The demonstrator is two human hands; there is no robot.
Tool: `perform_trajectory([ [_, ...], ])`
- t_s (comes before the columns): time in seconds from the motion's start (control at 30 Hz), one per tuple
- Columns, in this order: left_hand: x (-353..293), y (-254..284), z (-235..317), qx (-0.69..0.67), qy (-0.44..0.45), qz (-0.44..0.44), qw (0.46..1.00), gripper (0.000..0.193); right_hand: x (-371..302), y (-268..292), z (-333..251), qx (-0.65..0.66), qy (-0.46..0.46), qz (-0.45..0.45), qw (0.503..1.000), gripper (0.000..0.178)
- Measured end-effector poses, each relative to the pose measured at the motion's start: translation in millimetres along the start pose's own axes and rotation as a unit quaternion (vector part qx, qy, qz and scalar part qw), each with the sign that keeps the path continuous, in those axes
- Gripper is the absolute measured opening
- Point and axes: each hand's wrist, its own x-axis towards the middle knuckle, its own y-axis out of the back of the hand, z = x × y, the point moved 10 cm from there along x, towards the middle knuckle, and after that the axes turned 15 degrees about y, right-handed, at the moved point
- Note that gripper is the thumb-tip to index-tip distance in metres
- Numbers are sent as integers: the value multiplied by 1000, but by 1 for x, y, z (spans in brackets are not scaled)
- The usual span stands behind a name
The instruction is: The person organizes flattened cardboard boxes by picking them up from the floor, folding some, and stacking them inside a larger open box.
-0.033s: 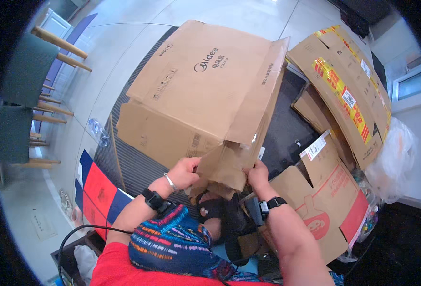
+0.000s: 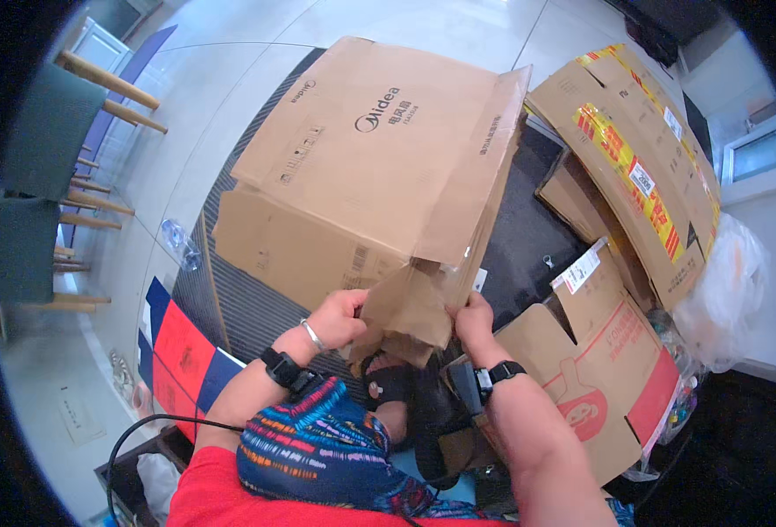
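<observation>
A large brown cardboard box [image 2: 335, 167] with dark print lies in front of me, partly collapsed, its creased flap [image 2: 412, 307] pointing toward me. My left hand [image 2: 339, 318] pinches the left edge of that flap, thumb and fingers together. On the opposite edge, my right hand [image 2: 473, 318] grips the cardboard with curled fingers; some fingertips are hidden behind it. Below the flap, my foot in a black sandal [image 2: 390, 384] shows between the forearms.
To the right lie a flattened carton [image 2: 594, 386] with a red print and a bigger carton [image 2: 642, 176] with yellow-red tape. Clear plastic bags [image 2: 726, 290] bulge beside them. A dark ribbed mat [image 2: 260, 299] runs underneath. At left are chairs [image 2: 54, 132] and a red-and-blue board [image 2: 186, 351].
</observation>
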Motion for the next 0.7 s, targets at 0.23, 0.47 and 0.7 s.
perform_trajectory([
  [0.23,-5,6,-2,-27,53,-1,998,47,-3,16,8,124,-109,80,983,16],
  [0.47,-6,5,3,-24,20,0,1000,46,-4,23,-19,23,-40,126,991,16],
  [0.7,-8,5,12,-25,-10,4,1000,45,17,-4,-21,157,-51,-1,986,20],
])
